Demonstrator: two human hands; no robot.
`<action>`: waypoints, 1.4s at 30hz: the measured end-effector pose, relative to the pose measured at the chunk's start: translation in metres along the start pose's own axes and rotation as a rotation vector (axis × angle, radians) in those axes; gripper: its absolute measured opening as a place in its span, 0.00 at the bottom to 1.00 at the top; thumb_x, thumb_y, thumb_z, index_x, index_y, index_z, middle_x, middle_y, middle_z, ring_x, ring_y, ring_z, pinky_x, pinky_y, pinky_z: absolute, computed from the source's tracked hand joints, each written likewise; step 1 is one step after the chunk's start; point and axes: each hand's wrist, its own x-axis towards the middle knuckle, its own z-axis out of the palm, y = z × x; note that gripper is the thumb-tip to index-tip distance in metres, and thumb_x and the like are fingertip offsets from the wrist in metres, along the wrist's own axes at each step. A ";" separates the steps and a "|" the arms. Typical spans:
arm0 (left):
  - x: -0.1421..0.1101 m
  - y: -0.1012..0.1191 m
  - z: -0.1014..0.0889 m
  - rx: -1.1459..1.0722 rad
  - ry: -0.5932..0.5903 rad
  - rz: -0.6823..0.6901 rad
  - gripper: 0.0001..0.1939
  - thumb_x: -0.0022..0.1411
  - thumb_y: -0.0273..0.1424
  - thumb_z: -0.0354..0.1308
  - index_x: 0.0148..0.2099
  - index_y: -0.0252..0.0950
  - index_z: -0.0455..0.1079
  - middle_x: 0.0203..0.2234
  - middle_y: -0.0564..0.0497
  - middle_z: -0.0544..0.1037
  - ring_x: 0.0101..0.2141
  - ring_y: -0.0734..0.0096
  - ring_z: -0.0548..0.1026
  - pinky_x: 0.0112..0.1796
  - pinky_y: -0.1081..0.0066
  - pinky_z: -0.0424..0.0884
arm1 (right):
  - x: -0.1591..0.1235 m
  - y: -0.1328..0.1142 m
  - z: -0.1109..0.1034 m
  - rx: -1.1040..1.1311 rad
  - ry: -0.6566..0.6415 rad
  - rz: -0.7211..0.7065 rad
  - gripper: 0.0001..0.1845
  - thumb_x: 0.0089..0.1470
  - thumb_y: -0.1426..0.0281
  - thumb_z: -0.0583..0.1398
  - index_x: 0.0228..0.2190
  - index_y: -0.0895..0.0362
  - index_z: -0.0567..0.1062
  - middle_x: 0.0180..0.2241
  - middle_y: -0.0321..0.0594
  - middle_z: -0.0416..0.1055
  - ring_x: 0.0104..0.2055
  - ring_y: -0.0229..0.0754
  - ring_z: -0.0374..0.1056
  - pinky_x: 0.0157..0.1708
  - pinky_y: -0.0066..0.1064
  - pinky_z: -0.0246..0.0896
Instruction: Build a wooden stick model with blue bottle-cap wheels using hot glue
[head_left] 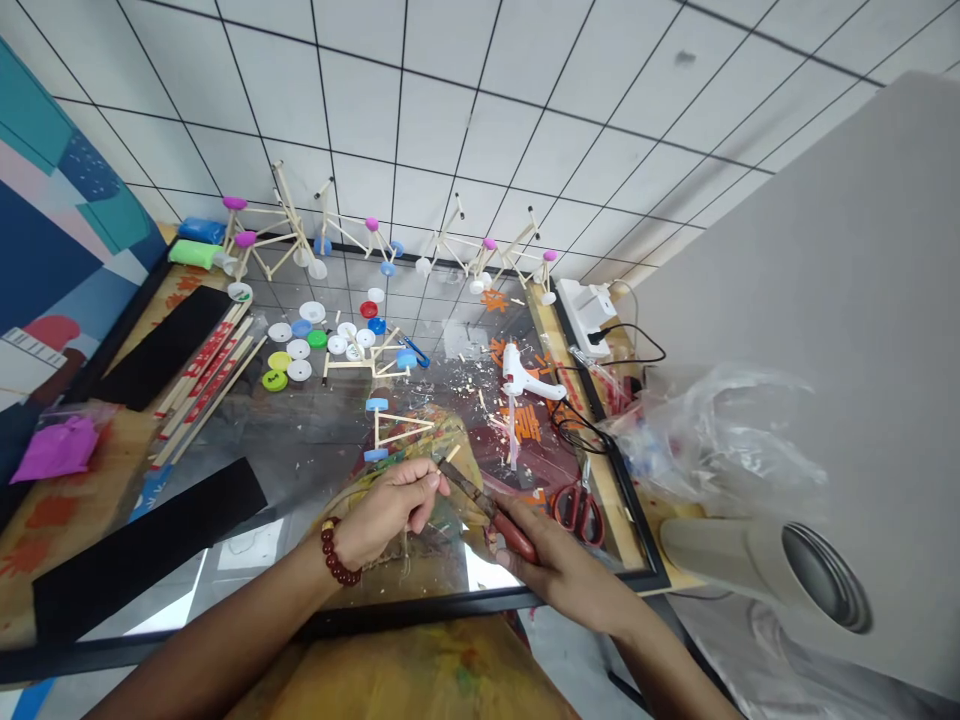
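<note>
My right hand (544, 560) is wrapped round the red handle of a knife (480, 497), whose dark, stained blade points up and left. Pinched in the fingers of my left hand (397, 510) is a short thin wooden stick (448, 457), and the blade's tip end lies against it. Just beyond my hands rests a triangular stick frame (405, 430) with two blue bottle-cap wheels. Farther back lies another stick frame (367, 367) with a blue wheel. Wood shavings (469, 375) are scattered over the glossy tabletop.
A white glue gun (521, 375) stands right of centre, its cable running to a power strip (585, 315). Red-handled scissors (579, 510) lie near the right edge. Loose bottle caps (298, 349), bundled sticks (202, 385) and black strips (150, 550) occupy the left. Several stick models (285, 235) line the wall.
</note>
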 end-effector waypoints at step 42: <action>0.017 0.024 0.016 0.015 0.045 -0.047 0.20 0.57 0.47 0.57 0.35 0.33 0.68 0.14 0.57 0.66 0.15 0.81 0.55 0.19 0.76 0.45 | 0.008 0.010 -0.012 -0.222 0.137 -0.047 0.29 0.62 0.69 0.53 0.63 0.60 0.56 0.58 0.58 0.65 0.57 0.53 0.67 0.55 0.48 0.64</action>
